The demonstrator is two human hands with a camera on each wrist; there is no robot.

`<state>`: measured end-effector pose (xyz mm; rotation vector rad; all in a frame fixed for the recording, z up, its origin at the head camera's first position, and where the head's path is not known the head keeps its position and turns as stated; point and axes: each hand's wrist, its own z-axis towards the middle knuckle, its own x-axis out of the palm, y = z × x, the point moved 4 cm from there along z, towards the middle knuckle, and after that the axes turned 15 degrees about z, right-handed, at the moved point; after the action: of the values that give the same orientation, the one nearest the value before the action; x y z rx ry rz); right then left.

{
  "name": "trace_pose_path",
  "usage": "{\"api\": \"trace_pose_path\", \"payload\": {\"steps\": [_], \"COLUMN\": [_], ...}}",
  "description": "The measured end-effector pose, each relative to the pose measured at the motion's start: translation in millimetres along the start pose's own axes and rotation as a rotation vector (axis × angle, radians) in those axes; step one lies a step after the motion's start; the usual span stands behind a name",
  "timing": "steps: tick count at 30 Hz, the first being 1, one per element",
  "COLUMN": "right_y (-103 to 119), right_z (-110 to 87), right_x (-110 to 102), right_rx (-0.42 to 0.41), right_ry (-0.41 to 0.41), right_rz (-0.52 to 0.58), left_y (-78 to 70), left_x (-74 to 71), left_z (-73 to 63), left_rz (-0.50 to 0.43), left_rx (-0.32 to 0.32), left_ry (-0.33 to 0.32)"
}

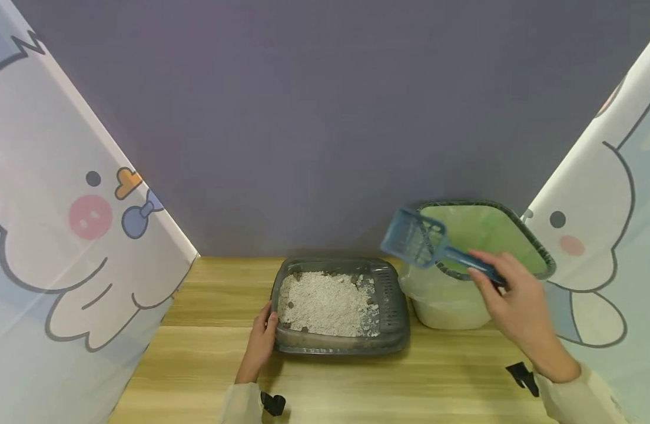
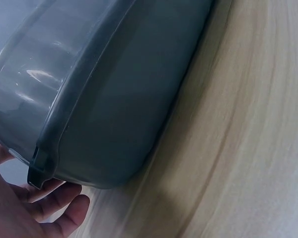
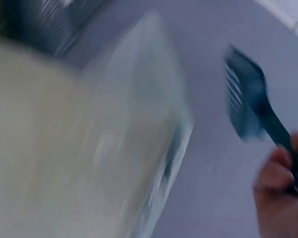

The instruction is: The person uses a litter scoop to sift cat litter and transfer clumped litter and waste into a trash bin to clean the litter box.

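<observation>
My right hand (image 1: 518, 300) grips the handle of a blue litter scoop (image 1: 412, 238), lifted over the left rim of a bin (image 1: 452, 303). Slots show through the scoop's basket; it is blurred in the right wrist view. With my left hand (image 1: 261, 338) I hold the left end of a dark grey litter box (image 1: 341, 343). In the left wrist view its fingers (image 2: 59, 201) curl under the rim. Pale litter (image 1: 325, 303) fills much of the box, with several darker clumps near its edges.
The bin stands right of the box, its pale green inside visible and a translucent bag (image 3: 134, 99) hanging over its side. A grey wall (image 1: 325, 129) rises behind the wooden table (image 1: 208, 341). Cartoon-printed panels (image 1: 86, 247) flank both sides.
</observation>
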<state>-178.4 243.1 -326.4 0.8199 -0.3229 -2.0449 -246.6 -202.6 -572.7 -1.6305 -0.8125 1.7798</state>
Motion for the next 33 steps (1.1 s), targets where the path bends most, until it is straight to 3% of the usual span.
{"api": "trace_pose_path", "payload": {"steps": [5, 8, 12, 17, 22, 27, 33], "right_y": [13, 8, -5, -23, -29, -24, -13], "right_z": [-7.8, -11.4, -13.5, -18.9, -40.2, -61.5, -67.1], "right_x": [70, 110, 153, 192, 218, 240, 261], "right_rx": [0.142, 0.226, 0.325, 0.471, 0.585, 0.552, 0.517], "right_ry": [0.352, 0.495, 0.627, 0.747, 0.835, 0.913, 0.963], "right_rz": [0.048, 0.046, 0.038, 0.053, 0.116, 0.128, 0.157], "left_y": [-6.8, -10.7, -13.2, -16.0, -18.2, -18.1, -18.9], "left_x": [0.9, 0.2, 0.1, 0.4, 0.9, 0.7, -1.2], "left_z": [5.3, 6.9, 6.8, 4.1, -0.3, -2.8, -4.4], "left_rz": [-0.041, -0.039, -0.018, -0.031, -0.022, -0.01, -0.015], "left_rx": [0.003, 0.009, 0.012, 0.008, 0.008, -0.001, -0.013], "left_ry": [-0.006, -0.023, -0.04, -0.039, -0.026, -0.042, -0.064]}}
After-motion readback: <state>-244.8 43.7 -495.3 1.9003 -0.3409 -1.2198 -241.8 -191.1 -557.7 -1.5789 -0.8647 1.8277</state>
